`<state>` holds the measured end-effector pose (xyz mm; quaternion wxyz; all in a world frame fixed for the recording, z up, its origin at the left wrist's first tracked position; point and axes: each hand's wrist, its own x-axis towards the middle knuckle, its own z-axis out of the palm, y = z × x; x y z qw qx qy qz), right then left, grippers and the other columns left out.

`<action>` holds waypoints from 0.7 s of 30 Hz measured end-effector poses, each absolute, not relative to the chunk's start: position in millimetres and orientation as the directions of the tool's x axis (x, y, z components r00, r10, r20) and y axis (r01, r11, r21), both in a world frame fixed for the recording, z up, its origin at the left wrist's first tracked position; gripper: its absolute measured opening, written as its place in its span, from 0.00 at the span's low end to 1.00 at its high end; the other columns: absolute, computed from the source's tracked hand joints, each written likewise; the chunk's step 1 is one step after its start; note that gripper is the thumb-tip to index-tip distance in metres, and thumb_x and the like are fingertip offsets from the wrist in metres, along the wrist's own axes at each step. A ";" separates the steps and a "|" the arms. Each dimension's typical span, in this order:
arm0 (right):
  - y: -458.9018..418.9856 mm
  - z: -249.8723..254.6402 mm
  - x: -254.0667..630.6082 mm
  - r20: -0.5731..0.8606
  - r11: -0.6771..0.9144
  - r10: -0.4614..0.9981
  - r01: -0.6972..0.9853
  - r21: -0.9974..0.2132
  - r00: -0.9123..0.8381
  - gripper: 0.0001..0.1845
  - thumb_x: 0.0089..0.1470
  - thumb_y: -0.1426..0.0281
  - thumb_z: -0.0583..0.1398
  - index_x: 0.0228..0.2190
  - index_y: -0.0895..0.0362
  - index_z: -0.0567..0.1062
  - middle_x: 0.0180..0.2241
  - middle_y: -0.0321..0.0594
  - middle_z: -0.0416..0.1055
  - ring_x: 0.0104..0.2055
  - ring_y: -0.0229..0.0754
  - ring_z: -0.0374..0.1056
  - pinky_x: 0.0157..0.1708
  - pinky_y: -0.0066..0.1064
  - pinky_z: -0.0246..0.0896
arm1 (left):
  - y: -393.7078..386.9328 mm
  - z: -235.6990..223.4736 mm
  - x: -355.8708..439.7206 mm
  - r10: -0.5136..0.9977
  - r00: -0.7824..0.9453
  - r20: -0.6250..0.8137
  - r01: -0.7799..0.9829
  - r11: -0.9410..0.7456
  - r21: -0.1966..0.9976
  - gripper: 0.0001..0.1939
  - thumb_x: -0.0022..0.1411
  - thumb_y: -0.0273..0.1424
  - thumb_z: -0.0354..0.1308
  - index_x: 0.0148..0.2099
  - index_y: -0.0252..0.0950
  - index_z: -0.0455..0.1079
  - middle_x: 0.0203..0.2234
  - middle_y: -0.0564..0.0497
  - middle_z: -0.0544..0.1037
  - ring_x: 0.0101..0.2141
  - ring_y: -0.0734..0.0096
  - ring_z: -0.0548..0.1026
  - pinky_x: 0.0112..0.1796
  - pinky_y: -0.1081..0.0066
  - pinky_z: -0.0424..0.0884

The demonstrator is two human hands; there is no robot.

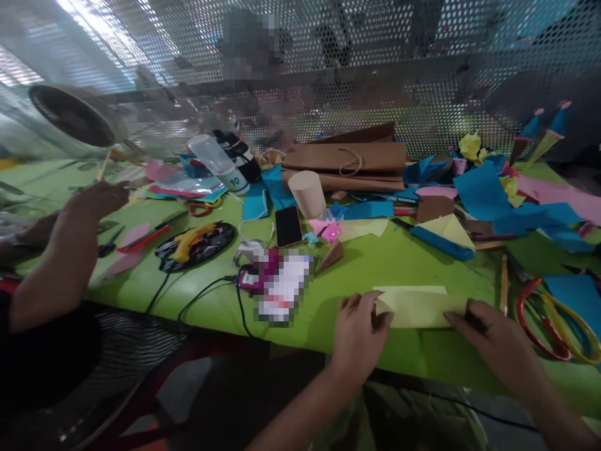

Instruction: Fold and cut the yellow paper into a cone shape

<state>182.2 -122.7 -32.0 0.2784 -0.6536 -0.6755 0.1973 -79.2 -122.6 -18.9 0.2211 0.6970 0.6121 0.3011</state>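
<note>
A strip of pale yellow paper (417,308) lies at the table's near edge, with a fold running lengthwise and a layer showing behind its top edge. My left hand (360,329) pinches its left end between thumb and fingers. At the opposite end, my right hand (491,326) grips the paper, thumb on top and fingers curled behind. Right of that hand lie scissors with red and yellow handles (558,326) and a thin wooden stick (504,285). A blue folded paper piece (444,243) is beyond the strip.
On the green table (347,269) are a yellow glue gun (195,241), a power strip (253,275), a dark phone (288,227), a paper cylinder (307,194), brown paper bags (347,166) and blue paper scraps (483,191). Another person's hand (101,197) works at the left.
</note>
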 end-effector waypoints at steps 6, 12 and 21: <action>-122.5 -36.9 180.7 0.073 0.004 0.996 0.784 -0.621 0.053 0.31 0.60 0.46 0.58 0.58 0.48 0.72 0.29 0.36 0.77 0.25 0.45 0.71 0.24 0.35 0.64 | -120.4 -20.0 -78.9 0.996 0.035 0.077 0.767 -0.076 0.638 0.38 0.59 0.23 0.67 0.69 0.41 0.61 0.28 0.55 0.77 0.37 0.57 0.76 0.49 0.53 0.68; -123.6 -44.7 191.5 0.151 0.234 0.972 0.797 -0.557 -0.180 0.21 0.66 0.54 0.55 0.56 0.39 0.78 0.42 0.38 0.82 0.42 0.52 0.78 0.38 0.42 0.74 | -117.1 -19.0 -77.4 0.995 0.056 0.079 0.783 -0.093 0.615 0.25 0.59 0.24 0.67 0.58 0.40 0.70 0.27 0.55 0.78 0.33 0.60 0.76 0.42 0.59 0.68; -136.3 -74.9 215.1 -0.009 0.163 0.980 0.821 -0.547 -0.201 0.23 0.66 0.53 0.54 0.60 0.33 0.74 0.50 0.37 0.80 0.51 0.59 0.75 0.47 0.56 0.72 | -117.8 -18.3 -74.1 0.992 0.059 0.109 0.809 -0.112 0.576 0.13 0.58 0.25 0.70 0.42 0.38 0.71 0.26 0.54 0.79 0.32 0.60 0.76 0.38 0.60 0.63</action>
